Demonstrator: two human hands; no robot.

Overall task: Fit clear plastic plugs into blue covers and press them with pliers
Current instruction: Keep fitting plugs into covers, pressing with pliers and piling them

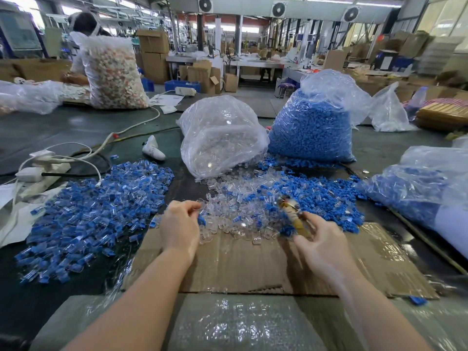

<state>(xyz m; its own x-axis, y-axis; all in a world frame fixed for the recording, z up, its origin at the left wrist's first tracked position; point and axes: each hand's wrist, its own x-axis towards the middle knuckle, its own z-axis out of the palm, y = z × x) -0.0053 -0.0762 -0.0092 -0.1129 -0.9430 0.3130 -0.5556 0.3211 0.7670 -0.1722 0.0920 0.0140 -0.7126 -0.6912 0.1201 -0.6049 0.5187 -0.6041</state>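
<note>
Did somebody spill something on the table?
Yes. The clear bag lies tipped on its side, and clear plugs have poured from its mouth, mixing with loose blue covers. One blue cover sits alone by the cardboard's corner.

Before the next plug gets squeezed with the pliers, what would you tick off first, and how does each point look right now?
1. Pliers in right hand: ok.
2. Blue cover in left hand: ok.
3. Clear plug seated in that cover: cannot tell, fingers hide it.
4. Loose clear plugs within reach: ok.
5. Cover between the pliers' tips: not ok, hands are apart.
</note>
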